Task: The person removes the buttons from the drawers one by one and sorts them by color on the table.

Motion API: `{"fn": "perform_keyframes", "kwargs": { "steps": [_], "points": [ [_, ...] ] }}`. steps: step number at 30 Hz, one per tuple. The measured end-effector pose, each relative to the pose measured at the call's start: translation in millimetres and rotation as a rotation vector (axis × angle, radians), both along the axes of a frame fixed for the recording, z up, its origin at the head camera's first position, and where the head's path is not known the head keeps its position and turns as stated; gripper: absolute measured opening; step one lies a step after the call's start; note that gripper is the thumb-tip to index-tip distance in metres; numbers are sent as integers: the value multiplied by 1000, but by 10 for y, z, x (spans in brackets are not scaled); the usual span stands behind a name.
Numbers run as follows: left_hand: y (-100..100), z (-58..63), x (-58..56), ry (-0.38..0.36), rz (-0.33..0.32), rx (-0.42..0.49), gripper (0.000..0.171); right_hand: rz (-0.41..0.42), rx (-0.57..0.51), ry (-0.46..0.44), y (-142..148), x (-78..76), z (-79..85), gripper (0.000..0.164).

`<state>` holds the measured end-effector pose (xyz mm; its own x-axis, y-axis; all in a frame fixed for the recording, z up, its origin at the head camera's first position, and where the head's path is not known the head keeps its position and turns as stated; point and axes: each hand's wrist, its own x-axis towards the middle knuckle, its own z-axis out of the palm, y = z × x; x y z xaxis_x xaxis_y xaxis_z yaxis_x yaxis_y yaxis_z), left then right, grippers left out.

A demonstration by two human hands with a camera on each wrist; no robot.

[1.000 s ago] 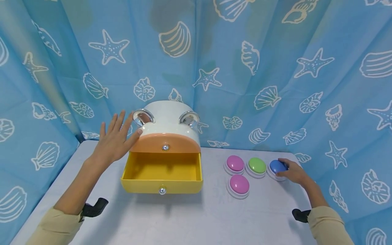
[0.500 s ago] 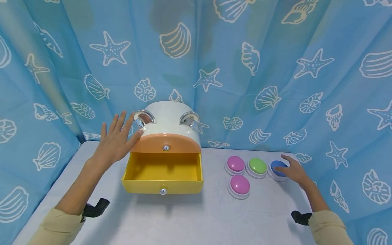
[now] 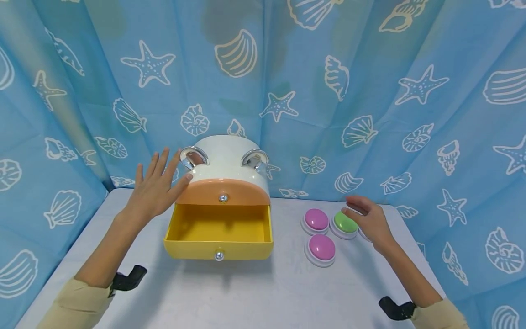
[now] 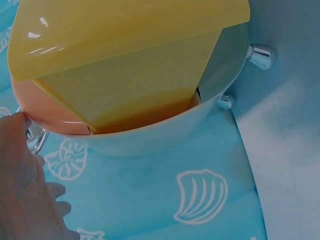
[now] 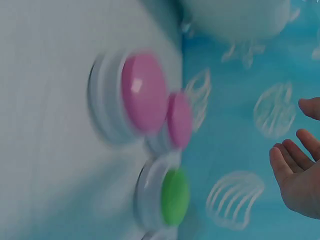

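My left hand (image 3: 154, 194) lies against the left side of a small rounded white cabinet (image 3: 225, 157), fingers straight and spread, thumb at its front edge. The cabinet's lower yellow drawer (image 3: 189, 250) is pulled out, with nothing visible inside; the orange drawer (image 3: 199, 194) above it is closed. On the right, my right hand (image 3: 373, 225) hovers with loosely bent fingers and nothing in them, its fingertips overlapping the green push button (image 3: 344, 223). Behind that hand the blue push button is hidden except for a bit of its white base.
Two pink push buttons (image 3: 316, 220) stand left of the green one, one nearer the front. Silver ear-like loops (image 3: 255, 158) stick up from the cabinet top, and a silver knob (image 3: 219, 256) sits on the yellow drawer. A blue shell-print curtain (image 3: 287, 68) hangs behind the white table (image 3: 255, 297).
My right hand has let go of the blue push button, lifted, and moved left toward the green one. The left hand stays on the cabinet.
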<state>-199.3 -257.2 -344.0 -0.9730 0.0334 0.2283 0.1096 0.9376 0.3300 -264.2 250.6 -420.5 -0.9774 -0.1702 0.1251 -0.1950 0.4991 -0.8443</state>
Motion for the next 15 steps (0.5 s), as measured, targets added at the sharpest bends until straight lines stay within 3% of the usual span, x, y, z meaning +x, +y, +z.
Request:
{"fn": "perform_keyframes", "kwargs": {
  "steps": [9, 15],
  "points": [
    [8, -10, -1, 15, 8, -21, 79, 138, -145, 140, -536, 500, 226, 31],
    [6, -18, 15, 41, 9, -28, 78, 226, -256, 116, -890, 790, 266, 25]
  ]
}}
